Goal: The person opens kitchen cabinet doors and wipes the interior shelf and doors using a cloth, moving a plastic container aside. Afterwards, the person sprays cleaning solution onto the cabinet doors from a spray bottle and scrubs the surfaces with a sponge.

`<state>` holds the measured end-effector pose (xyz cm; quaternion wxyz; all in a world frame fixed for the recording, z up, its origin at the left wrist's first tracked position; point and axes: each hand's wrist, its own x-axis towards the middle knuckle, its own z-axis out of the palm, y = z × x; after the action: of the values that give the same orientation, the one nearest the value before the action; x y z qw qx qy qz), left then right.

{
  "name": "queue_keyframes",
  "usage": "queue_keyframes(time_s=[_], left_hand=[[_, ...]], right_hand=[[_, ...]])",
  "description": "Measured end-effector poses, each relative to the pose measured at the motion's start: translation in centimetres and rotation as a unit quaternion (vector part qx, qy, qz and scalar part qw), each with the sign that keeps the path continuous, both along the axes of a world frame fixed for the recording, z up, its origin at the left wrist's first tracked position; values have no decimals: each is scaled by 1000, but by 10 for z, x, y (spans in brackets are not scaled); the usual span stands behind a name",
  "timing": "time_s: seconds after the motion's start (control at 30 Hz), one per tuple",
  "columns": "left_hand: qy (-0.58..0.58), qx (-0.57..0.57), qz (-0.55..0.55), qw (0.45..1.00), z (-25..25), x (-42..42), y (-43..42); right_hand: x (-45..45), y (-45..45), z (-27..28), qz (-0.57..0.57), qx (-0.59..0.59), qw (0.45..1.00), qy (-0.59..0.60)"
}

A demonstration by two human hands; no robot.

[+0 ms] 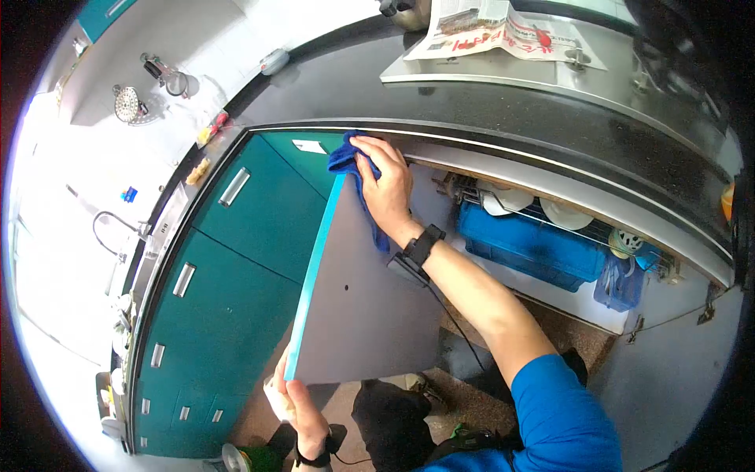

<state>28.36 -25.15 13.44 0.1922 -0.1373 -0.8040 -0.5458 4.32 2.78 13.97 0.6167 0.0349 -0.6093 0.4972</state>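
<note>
An open cabinet door (370, 307) stands out from the counter, its grey inner face toward me and a light blue edge on its left side. My right hand (385, 181) is closed on a dark blue cloth (344, 160) at the door's upper corner. Part of the cloth hangs down the inner face. Down at the lower corner, my left hand (303, 409) grips the door's edge, thumb on the near side and the other fingers partly hidden behind.
Inside the open cabinet are a blue bin (519, 244), a wire rack with white dishes (566, 214) and a small blue basket (619, 285). Another open door (668, 370) stands at right. Newspaper (495, 35) covers part of the stove. Green cabinets (244, 259) line the left.
</note>
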Motion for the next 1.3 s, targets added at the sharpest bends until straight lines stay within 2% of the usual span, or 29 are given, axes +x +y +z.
queue_keyframes(time_s=[0.1, 0.17, 0.27, 0.33, 0.4, 0.47, 0.53, 0.6, 0.67, 0.8, 0.87, 0.93, 1.0, 1.07, 1.13, 1.2, 1.27, 1.3], left_hand=[[-9, 15, -12, 1000, -3, 0, -8], [-8, -7, -32, 999, 14, 4, -2], [-36, -13, -71, 997, 15, 10, -5], [-4, -71, -20, 997, 19, 19, 2], [7, -108, -17, 994, 23, 22, 5], [-53, -36, -17, 998, -1, 3, -24], [-49, 80, -35, 995, 4, 17, -11], [-29, 38, -54, 997, -12, 5, -33], [-41, 82, -88, 992, -7, 9, -12], [7, 15, 24, 1000, -10, 19, -2], [7, -8, 59, 998, -11, 25, 6], [-3, -10, 53, 999, -10, 20, 1], [36, 17, 90, 995, -11, 22, 15], [25, -21, 87, 996, -12, 18, 4], [18, 30, 122, 992, -14, 17, 5], [23, 41, 127, 991, -14, 14, 13], [80, -17, 177, 981, -16, 16, 31], [84, 41, 219, 971, -17, 15, 28]], right_hand=[[10, -9, 5, 5, -38, 999, -31], [27, -15, 8, 1, -42, 998, -37], [100, -49, 15, 65, -7, 997, -46], [158, -76, 13, 112, -8, 992, -61], [215, -98, 12, 151, 15, 986, -63], [259, -118, 6, 177, 14, 982, -64], [285, -135, -6, 152, -2, 986, -67], [290, -148, -34, 116, -10, 992, -54], [290, -159, -69, 68, -10, 996, -62], [285, -170, -155, 32, 7, 992, -120], [286, -169, -193, 51, 8, 988, -148], [277, -170, -216, 46, 46, 989, -130], [273, -168, -240, 59, 47, 989, -123], [272, -168, -280, 73, 64, 984, -152], [271, -174, -328, 94, 76, 974, -193], [274, -181, -375, 107, 37, 964, -240], [278, -188, -430, 68, 19, 943, -326], [283, -186, -442, 78, -40, 926, -368]])
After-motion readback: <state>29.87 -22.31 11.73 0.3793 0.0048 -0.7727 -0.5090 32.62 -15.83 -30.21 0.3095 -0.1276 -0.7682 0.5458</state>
